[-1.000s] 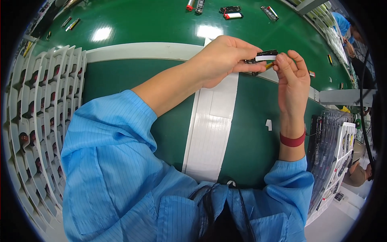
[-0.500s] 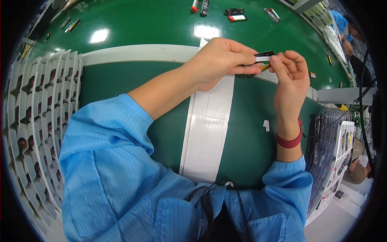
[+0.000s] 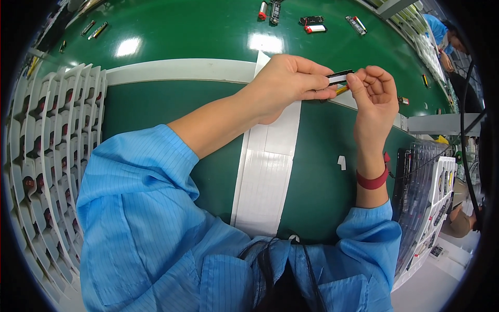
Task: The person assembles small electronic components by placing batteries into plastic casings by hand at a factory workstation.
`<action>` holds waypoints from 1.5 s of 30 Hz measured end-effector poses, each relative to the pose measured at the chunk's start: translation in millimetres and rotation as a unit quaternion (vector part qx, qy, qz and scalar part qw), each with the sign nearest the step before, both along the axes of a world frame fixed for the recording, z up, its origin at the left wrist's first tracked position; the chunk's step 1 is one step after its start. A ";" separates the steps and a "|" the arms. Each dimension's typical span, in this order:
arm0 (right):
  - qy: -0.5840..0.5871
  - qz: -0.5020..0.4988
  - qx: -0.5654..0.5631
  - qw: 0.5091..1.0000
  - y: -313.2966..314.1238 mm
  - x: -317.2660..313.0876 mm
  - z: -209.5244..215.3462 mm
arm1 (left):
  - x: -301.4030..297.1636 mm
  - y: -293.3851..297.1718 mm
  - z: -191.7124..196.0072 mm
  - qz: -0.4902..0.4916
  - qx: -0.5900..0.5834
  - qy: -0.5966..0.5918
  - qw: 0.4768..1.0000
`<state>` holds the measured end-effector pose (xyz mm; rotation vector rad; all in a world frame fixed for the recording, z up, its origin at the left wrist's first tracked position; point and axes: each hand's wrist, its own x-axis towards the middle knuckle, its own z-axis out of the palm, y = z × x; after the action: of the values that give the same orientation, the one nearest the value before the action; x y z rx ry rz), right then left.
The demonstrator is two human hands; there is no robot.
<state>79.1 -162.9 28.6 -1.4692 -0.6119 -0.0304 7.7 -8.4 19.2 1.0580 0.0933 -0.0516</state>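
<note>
My left hand (image 3: pixel 291 83) is closed on a slim black electronic assembly (image 3: pixel 340 73) with a yellow part (image 3: pixel 342 90) beneath it. A white strip (image 3: pixel 338 79) lies along the black side. My right hand (image 3: pixel 375 96) pinches the right end of the strip and assembly between thumb and forefinger, its other fingers curled. A red wrist strap (image 3: pixel 372 181) circles my right wrist. Beneath my left hand a long white sheet of strips (image 3: pixel 264 177) runs toward me over the green mat (image 3: pixel 322 197). My fingers hide part of the assembly.
White trays (image 3: pixel 62 130) of parts stack at left; clear and white trays (image 3: pixel 439 192) stand at right. Beyond a white rail (image 3: pixel 182 70), several battery assemblies (image 3: pixel 313 28) lie on a green conveyor (image 3: pixel 208 31). A small white scrap (image 3: pixel 341 162) rests on the mat. A co-worker (image 3: pixel 442 39) is at far right.
The battery assemblies on the green conveyor have shifted right. My left hand has come slightly nearer me, and the strip now lies flatter along the assembly. Both hands keep their grip.
</note>
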 end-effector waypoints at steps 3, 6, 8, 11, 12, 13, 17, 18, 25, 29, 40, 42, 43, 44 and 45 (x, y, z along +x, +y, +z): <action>-0.028 -0.007 0.003 1.000 3.0 1.4 -4.6 | -1.8 -2.1 -0.3 0.008 0.001 0.000 1.000; 0.001 -0.003 -0.005 1.000 1.0 4.6 -1.0 | -4.1 -1.9 1.3 0.016 0.003 -0.015 1.000; 0.053 0.007 -0.012 0.999 -4.3 10.9 7.7 | -3.3 4.4 3.4 -0.046 0.029 -0.005 0.999; 0.143 0.170 -0.004 0.975 -16.7 12.5 19.0 | 0.8 20.5 16.5 -0.234 -0.060 0.035 0.970; 0.141 0.171 -0.002 0.975 -13.9 6.5 22.8 | 0.8 21.6 17.4 -0.233 -0.057 0.034 0.970; 0.098 0.130 -0.013 0.987 -8.5 -2.1 26.1 | 0.5 21.8 16.3 -0.236 -0.045 0.026 0.970; -0.094 -0.009 -0.065 0.993 3.6 -13.6 20.4 | -3.0 10.7 18.2 -0.162 -0.004 0.001 0.987; -0.092 -0.010 -0.068 0.993 3.7 -15.3 19.7 | -4.1 6.9 18.8 -0.163 -0.007 0.003 0.987; -0.226 -0.034 -0.130 0.965 3.3 -10.6 11.6 | -5.7 0.9 10.8 -0.103 0.017 0.011 0.994; -0.090 0.055 -0.082 0.991 0.8 -5.1 17.7 | -8.2 3.5 16.4 -0.111 0.035 0.020 0.993; -0.242 0.049 -0.175 0.953 -5.8 -5.4 17.3 | -3.6 5.3 7.9 -0.119 0.064 0.003 0.991; -0.182 0.115 -0.119 0.969 -9.3 2.1 18.9 | -1.2 11.3 5.9 -0.101 0.057 -0.011 0.993; -0.113 0.077 -0.073 0.988 -17.5 19.2 17.4 | 1.1 15.1 6.0 -0.085 0.012 -0.016 0.996; -0.044 0.040 -0.026 0.998 -24.1 35.9 14.3 | 2.1 19.6 6.0 -0.067 -0.033 -0.021 0.997; -0.051 0.032 -0.027 0.998 -37.8 49.5 6.6 | 5.2 19.6 8.9 -0.111 -0.057 -0.030 0.992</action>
<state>128.6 -200.7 35.3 -1.5056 -0.7474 -0.0393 12.9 11.1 28.1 0.9522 -0.0818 -0.2228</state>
